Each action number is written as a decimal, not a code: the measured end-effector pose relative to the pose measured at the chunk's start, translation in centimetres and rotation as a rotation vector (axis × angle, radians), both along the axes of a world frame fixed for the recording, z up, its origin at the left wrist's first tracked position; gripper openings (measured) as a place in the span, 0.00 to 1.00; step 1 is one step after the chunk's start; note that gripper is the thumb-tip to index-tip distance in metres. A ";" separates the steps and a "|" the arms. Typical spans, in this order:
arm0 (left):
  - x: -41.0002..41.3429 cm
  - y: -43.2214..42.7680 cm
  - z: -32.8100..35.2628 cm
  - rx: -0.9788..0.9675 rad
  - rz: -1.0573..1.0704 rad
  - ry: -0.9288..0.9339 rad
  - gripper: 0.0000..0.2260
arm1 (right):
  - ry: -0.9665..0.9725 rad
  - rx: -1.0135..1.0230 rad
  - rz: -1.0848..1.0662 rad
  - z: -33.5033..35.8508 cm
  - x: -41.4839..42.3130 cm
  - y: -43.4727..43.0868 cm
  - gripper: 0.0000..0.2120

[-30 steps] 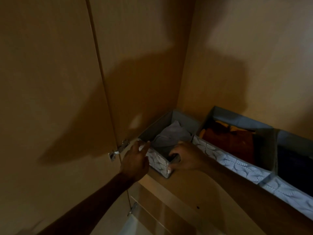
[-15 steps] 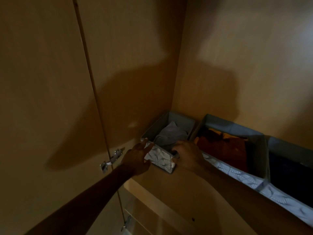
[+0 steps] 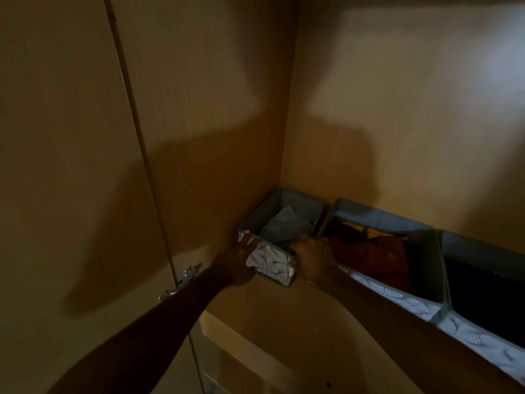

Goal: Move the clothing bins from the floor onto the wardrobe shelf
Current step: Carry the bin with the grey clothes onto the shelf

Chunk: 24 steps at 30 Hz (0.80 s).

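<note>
Grey fabric with a pale leaf-print front: found the small bin [image 3: 270, 260] already up on the wardrobe shelf [image 3: 298, 317], deep in the left rear corner, close against the side panel [image 3: 216, 123] and just beside the middle bin [image 3: 403, 300]. Noted a folded grey garment [image 3: 287, 226] inside. Observed the left hand [image 3: 238, 260] at the front left corner, fingers straight and slightly spread, pressing on the patterned face. Observed the right hand [image 3: 312, 257] at the front right corner, fingers bent over the rim and apparently clamped on it; dim light, so graded as probable only. Judged the step as final seating of this bin: lifting done, squaring-up in hand. Next move, if any: a light push to settle it square in the corner, then release of both hands without dragging the soft wall. Recorded rust and orange clothing in the middle bin, dark contents in a third bin [image 3: 483, 339] at far right, all three in a row along the back panel [image 3: 397, 123]. Cannot say whether further bins wait below; floor out of view. Shelf of plain tan board, bare near the hands. Wardrobe door [image 3: 65, 166] open at left on a metal hinge [image 3: 184, 280]. Poor lighting, heavy shadow across the panels.
</note>
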<state>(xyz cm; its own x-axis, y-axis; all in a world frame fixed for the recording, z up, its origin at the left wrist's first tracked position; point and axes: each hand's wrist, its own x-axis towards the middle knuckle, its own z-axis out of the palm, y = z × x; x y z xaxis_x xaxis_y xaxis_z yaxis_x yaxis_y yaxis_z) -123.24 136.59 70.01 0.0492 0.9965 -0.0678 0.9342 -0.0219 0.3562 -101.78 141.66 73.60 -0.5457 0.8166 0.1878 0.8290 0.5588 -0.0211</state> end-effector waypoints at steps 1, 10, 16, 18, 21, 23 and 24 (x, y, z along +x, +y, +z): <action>0.0 0.4 0.0 -0.006 -0.005 0.007 0.36 | 0.000 0.007 -0.004 -0.1 0.0 0.3 0.14; -0.2 3.2 -0.2 -0.032 -0.041 0.002 0.38 | 0.010 0.022 -0.035 -0.8 0.0 2.4 0.13; -0.3 4.9 0.0 -0.059 -0.074 -0.009 0.39 | -0.014 -0.008 -0.101 -1.6 0.0 4.0 0.13; -0.4 5.5 -0.1 -0.071 -0.090 -0.004 0.39 | -0.007 -0.019 -0.110 -1.8 0.0 4.4 0.14; -0.7 6.2 -0.4 -0.081 -0.104 -0.017 0.39 | 0.013 -0.032 -0.117 -1.9 0.1 4.7 0.14; -0.9 6.5 -0.5 -0.091 -0.099 -0.018 0.39 | 0.006 -0.031 -0.115 -2.0 0.2 4.8 0.15; -0.9 6.6 -0.6 -0.091 -0.098 -0.014 0.39 | -0.004 -0.032 -0.114 -2.1 0.3 4.9 0.15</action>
